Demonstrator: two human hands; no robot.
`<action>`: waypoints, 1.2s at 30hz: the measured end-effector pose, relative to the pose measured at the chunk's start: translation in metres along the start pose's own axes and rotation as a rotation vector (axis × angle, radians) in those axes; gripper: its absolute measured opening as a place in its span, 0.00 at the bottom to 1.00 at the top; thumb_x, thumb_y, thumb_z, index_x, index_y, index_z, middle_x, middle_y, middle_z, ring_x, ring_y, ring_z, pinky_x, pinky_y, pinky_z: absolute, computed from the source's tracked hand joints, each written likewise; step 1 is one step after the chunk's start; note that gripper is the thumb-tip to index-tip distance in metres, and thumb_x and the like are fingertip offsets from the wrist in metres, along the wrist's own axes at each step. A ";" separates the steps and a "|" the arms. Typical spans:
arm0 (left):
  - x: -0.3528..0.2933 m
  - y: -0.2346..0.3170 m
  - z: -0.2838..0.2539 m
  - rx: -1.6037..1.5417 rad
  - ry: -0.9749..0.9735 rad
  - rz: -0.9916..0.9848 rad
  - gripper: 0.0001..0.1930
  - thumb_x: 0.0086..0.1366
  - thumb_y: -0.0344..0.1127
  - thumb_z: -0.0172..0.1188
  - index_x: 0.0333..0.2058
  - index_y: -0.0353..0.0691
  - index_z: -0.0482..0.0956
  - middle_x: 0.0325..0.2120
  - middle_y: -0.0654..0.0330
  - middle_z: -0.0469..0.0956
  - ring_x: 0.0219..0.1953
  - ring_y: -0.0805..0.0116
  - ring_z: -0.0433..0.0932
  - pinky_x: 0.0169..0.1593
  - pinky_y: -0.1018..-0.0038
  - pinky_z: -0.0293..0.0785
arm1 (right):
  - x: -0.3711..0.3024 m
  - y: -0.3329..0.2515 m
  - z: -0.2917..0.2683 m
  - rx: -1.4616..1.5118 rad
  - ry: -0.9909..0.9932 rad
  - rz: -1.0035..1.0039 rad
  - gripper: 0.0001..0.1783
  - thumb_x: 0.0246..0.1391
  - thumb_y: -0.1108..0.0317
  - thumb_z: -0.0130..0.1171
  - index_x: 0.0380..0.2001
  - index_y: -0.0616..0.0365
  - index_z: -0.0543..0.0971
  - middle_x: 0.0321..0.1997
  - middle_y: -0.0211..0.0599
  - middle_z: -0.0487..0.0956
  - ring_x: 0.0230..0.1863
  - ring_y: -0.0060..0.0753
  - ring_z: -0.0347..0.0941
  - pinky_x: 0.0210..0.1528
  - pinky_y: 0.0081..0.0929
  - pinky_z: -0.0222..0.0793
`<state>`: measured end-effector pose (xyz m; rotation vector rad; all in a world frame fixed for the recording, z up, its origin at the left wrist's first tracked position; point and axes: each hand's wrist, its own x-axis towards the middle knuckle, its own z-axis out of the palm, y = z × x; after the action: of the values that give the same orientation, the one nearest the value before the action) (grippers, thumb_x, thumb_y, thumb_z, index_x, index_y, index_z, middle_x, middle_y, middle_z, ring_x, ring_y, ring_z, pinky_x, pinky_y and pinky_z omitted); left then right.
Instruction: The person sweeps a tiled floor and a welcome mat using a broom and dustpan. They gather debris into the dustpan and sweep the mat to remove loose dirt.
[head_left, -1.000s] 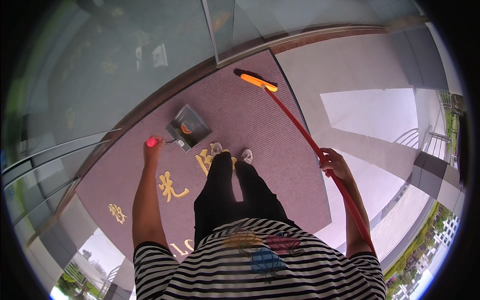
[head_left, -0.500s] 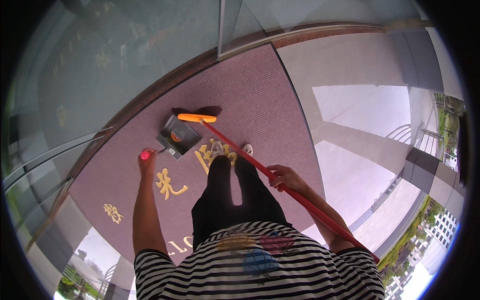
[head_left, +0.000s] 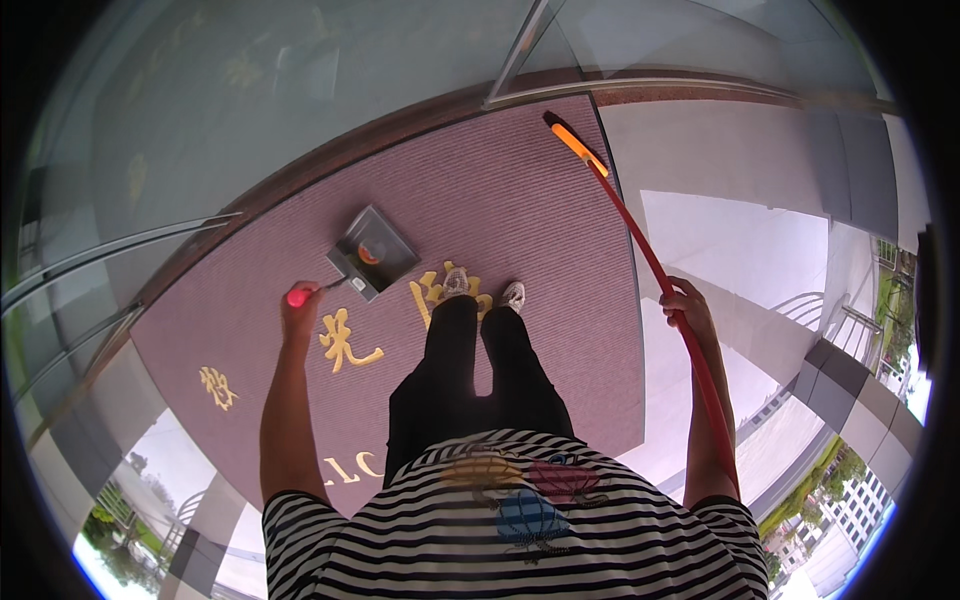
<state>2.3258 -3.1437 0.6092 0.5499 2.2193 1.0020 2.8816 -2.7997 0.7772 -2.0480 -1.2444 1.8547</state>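
My left hand (head_left: 303,298) is closed round the pink-tipped handle of a grey dustpan (head_left: 398,250). The pan rests on the mat ahead of my feet, and a round orange-and-dark patch shows inside it. My right hand (head_left: 686,300) grips the long red pole of a broom (head_left: 580,152). The broom's orange head lies far off at the mat's back right corner, its dark bristles against the mat. From my hand the pole runs back along my right forearm.
I stand on a purple ribbed mat (head_left: 500,190) with yellow lettering. Glass panels (head_left: 300,90) on a dark reddish sill border it at the back and left. Pale paving (head_left: 740,150) lies to the right, with grey pillars (head_left: 850,380) and railings beyond.
The broom head has swung from beside the dustpan to the mat's far right corner. My right hand has moved outward to the right with the pole. The dustpan stays ahead of my feet.
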 end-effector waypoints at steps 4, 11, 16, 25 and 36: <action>-0.012 -0.015 -0.009 -0.001 0.008 0.008 0.06 0.52 0.31 0.63 0.28 0.37 0.77 0.21 0.64 0.75 0.26 0.76 0.71 0.33 0.77 0.68 | 0.030 0.020 0.022 -0.089 -0.053 0.044 0.29 0.39 0.78 0.55 0.50 0.66 0.67 0.24 0.36 0.73 0.20 0.21 0.66 0.17 0.17 0.62; -0.020 -0.016 -0.006 0.059 -0.011 -0.141 0.06 0.54 0.31 0.63 0.29 0.36 0.76 0.25 0.65 0.75 0.29 0.77 0.71 0.35 0.79 0.68 | -0.072 0.074 0.179 0.291 -0.685 0.340 0.31 0.40 0.80 0.55 0.53 0.71 0.63 0.28 0.38 0.72 0.18 0.22 0.65 0.17 0.17 0.60; -0.030 -0.026 -0.008 0.048 0.040 -0.055 0.08 0.52 0.32 0.64 0.30 0.36 0.76 0.22 0.62 0.76 0.25 0.75 0.72 0.31 0.76 0.69 | -0.103 0.042 0.172 0.083 -0.753 0.272 0.33 0.39 0.81 0.54 0.54 0.70 0.63 0.30 0.38 0.73 0.18 0.22 0.67 0.17 0.17 0.62; -0.100 -0.013 -0.015 -0.087 -0.043 -0.124 0.06 0.53 0.27 0.63 0.30 0.37 0.76 0.35 0.60 0.77 0.39 0.73 0.73 0.45 0.78 0.69 | -0.092 0.067 0.014 0.012 -0.296 0.062 0.33 0.37 0.80 0.53 0.53 0.68 0.64 0.28 0.36 0.72 0.21 0.20 0.65 0.17 0.16 0.60; -0.203 -0.046 0.049 -0.061 0.004 0.083 0.07 0.52 0.27 0.62 0.32 0.36 0.76 0.32 0.62 0.77 0.36 0.73 0.74 0.42 0.77 0.69 | -0.049 0.181 -0.196 -0.021 0.159 0.035 0.25 0.37 0.78 0.56 0.46 0.65 0.70 0.21 0.35 0.73 0.19 0.21 0.67 0.17 0.17 0.62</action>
<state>2.4990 -3.2679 0.6247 0.6165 2.1771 1.1108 3.1443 -2.8651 0.7594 -2.1925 -1.2006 1.6602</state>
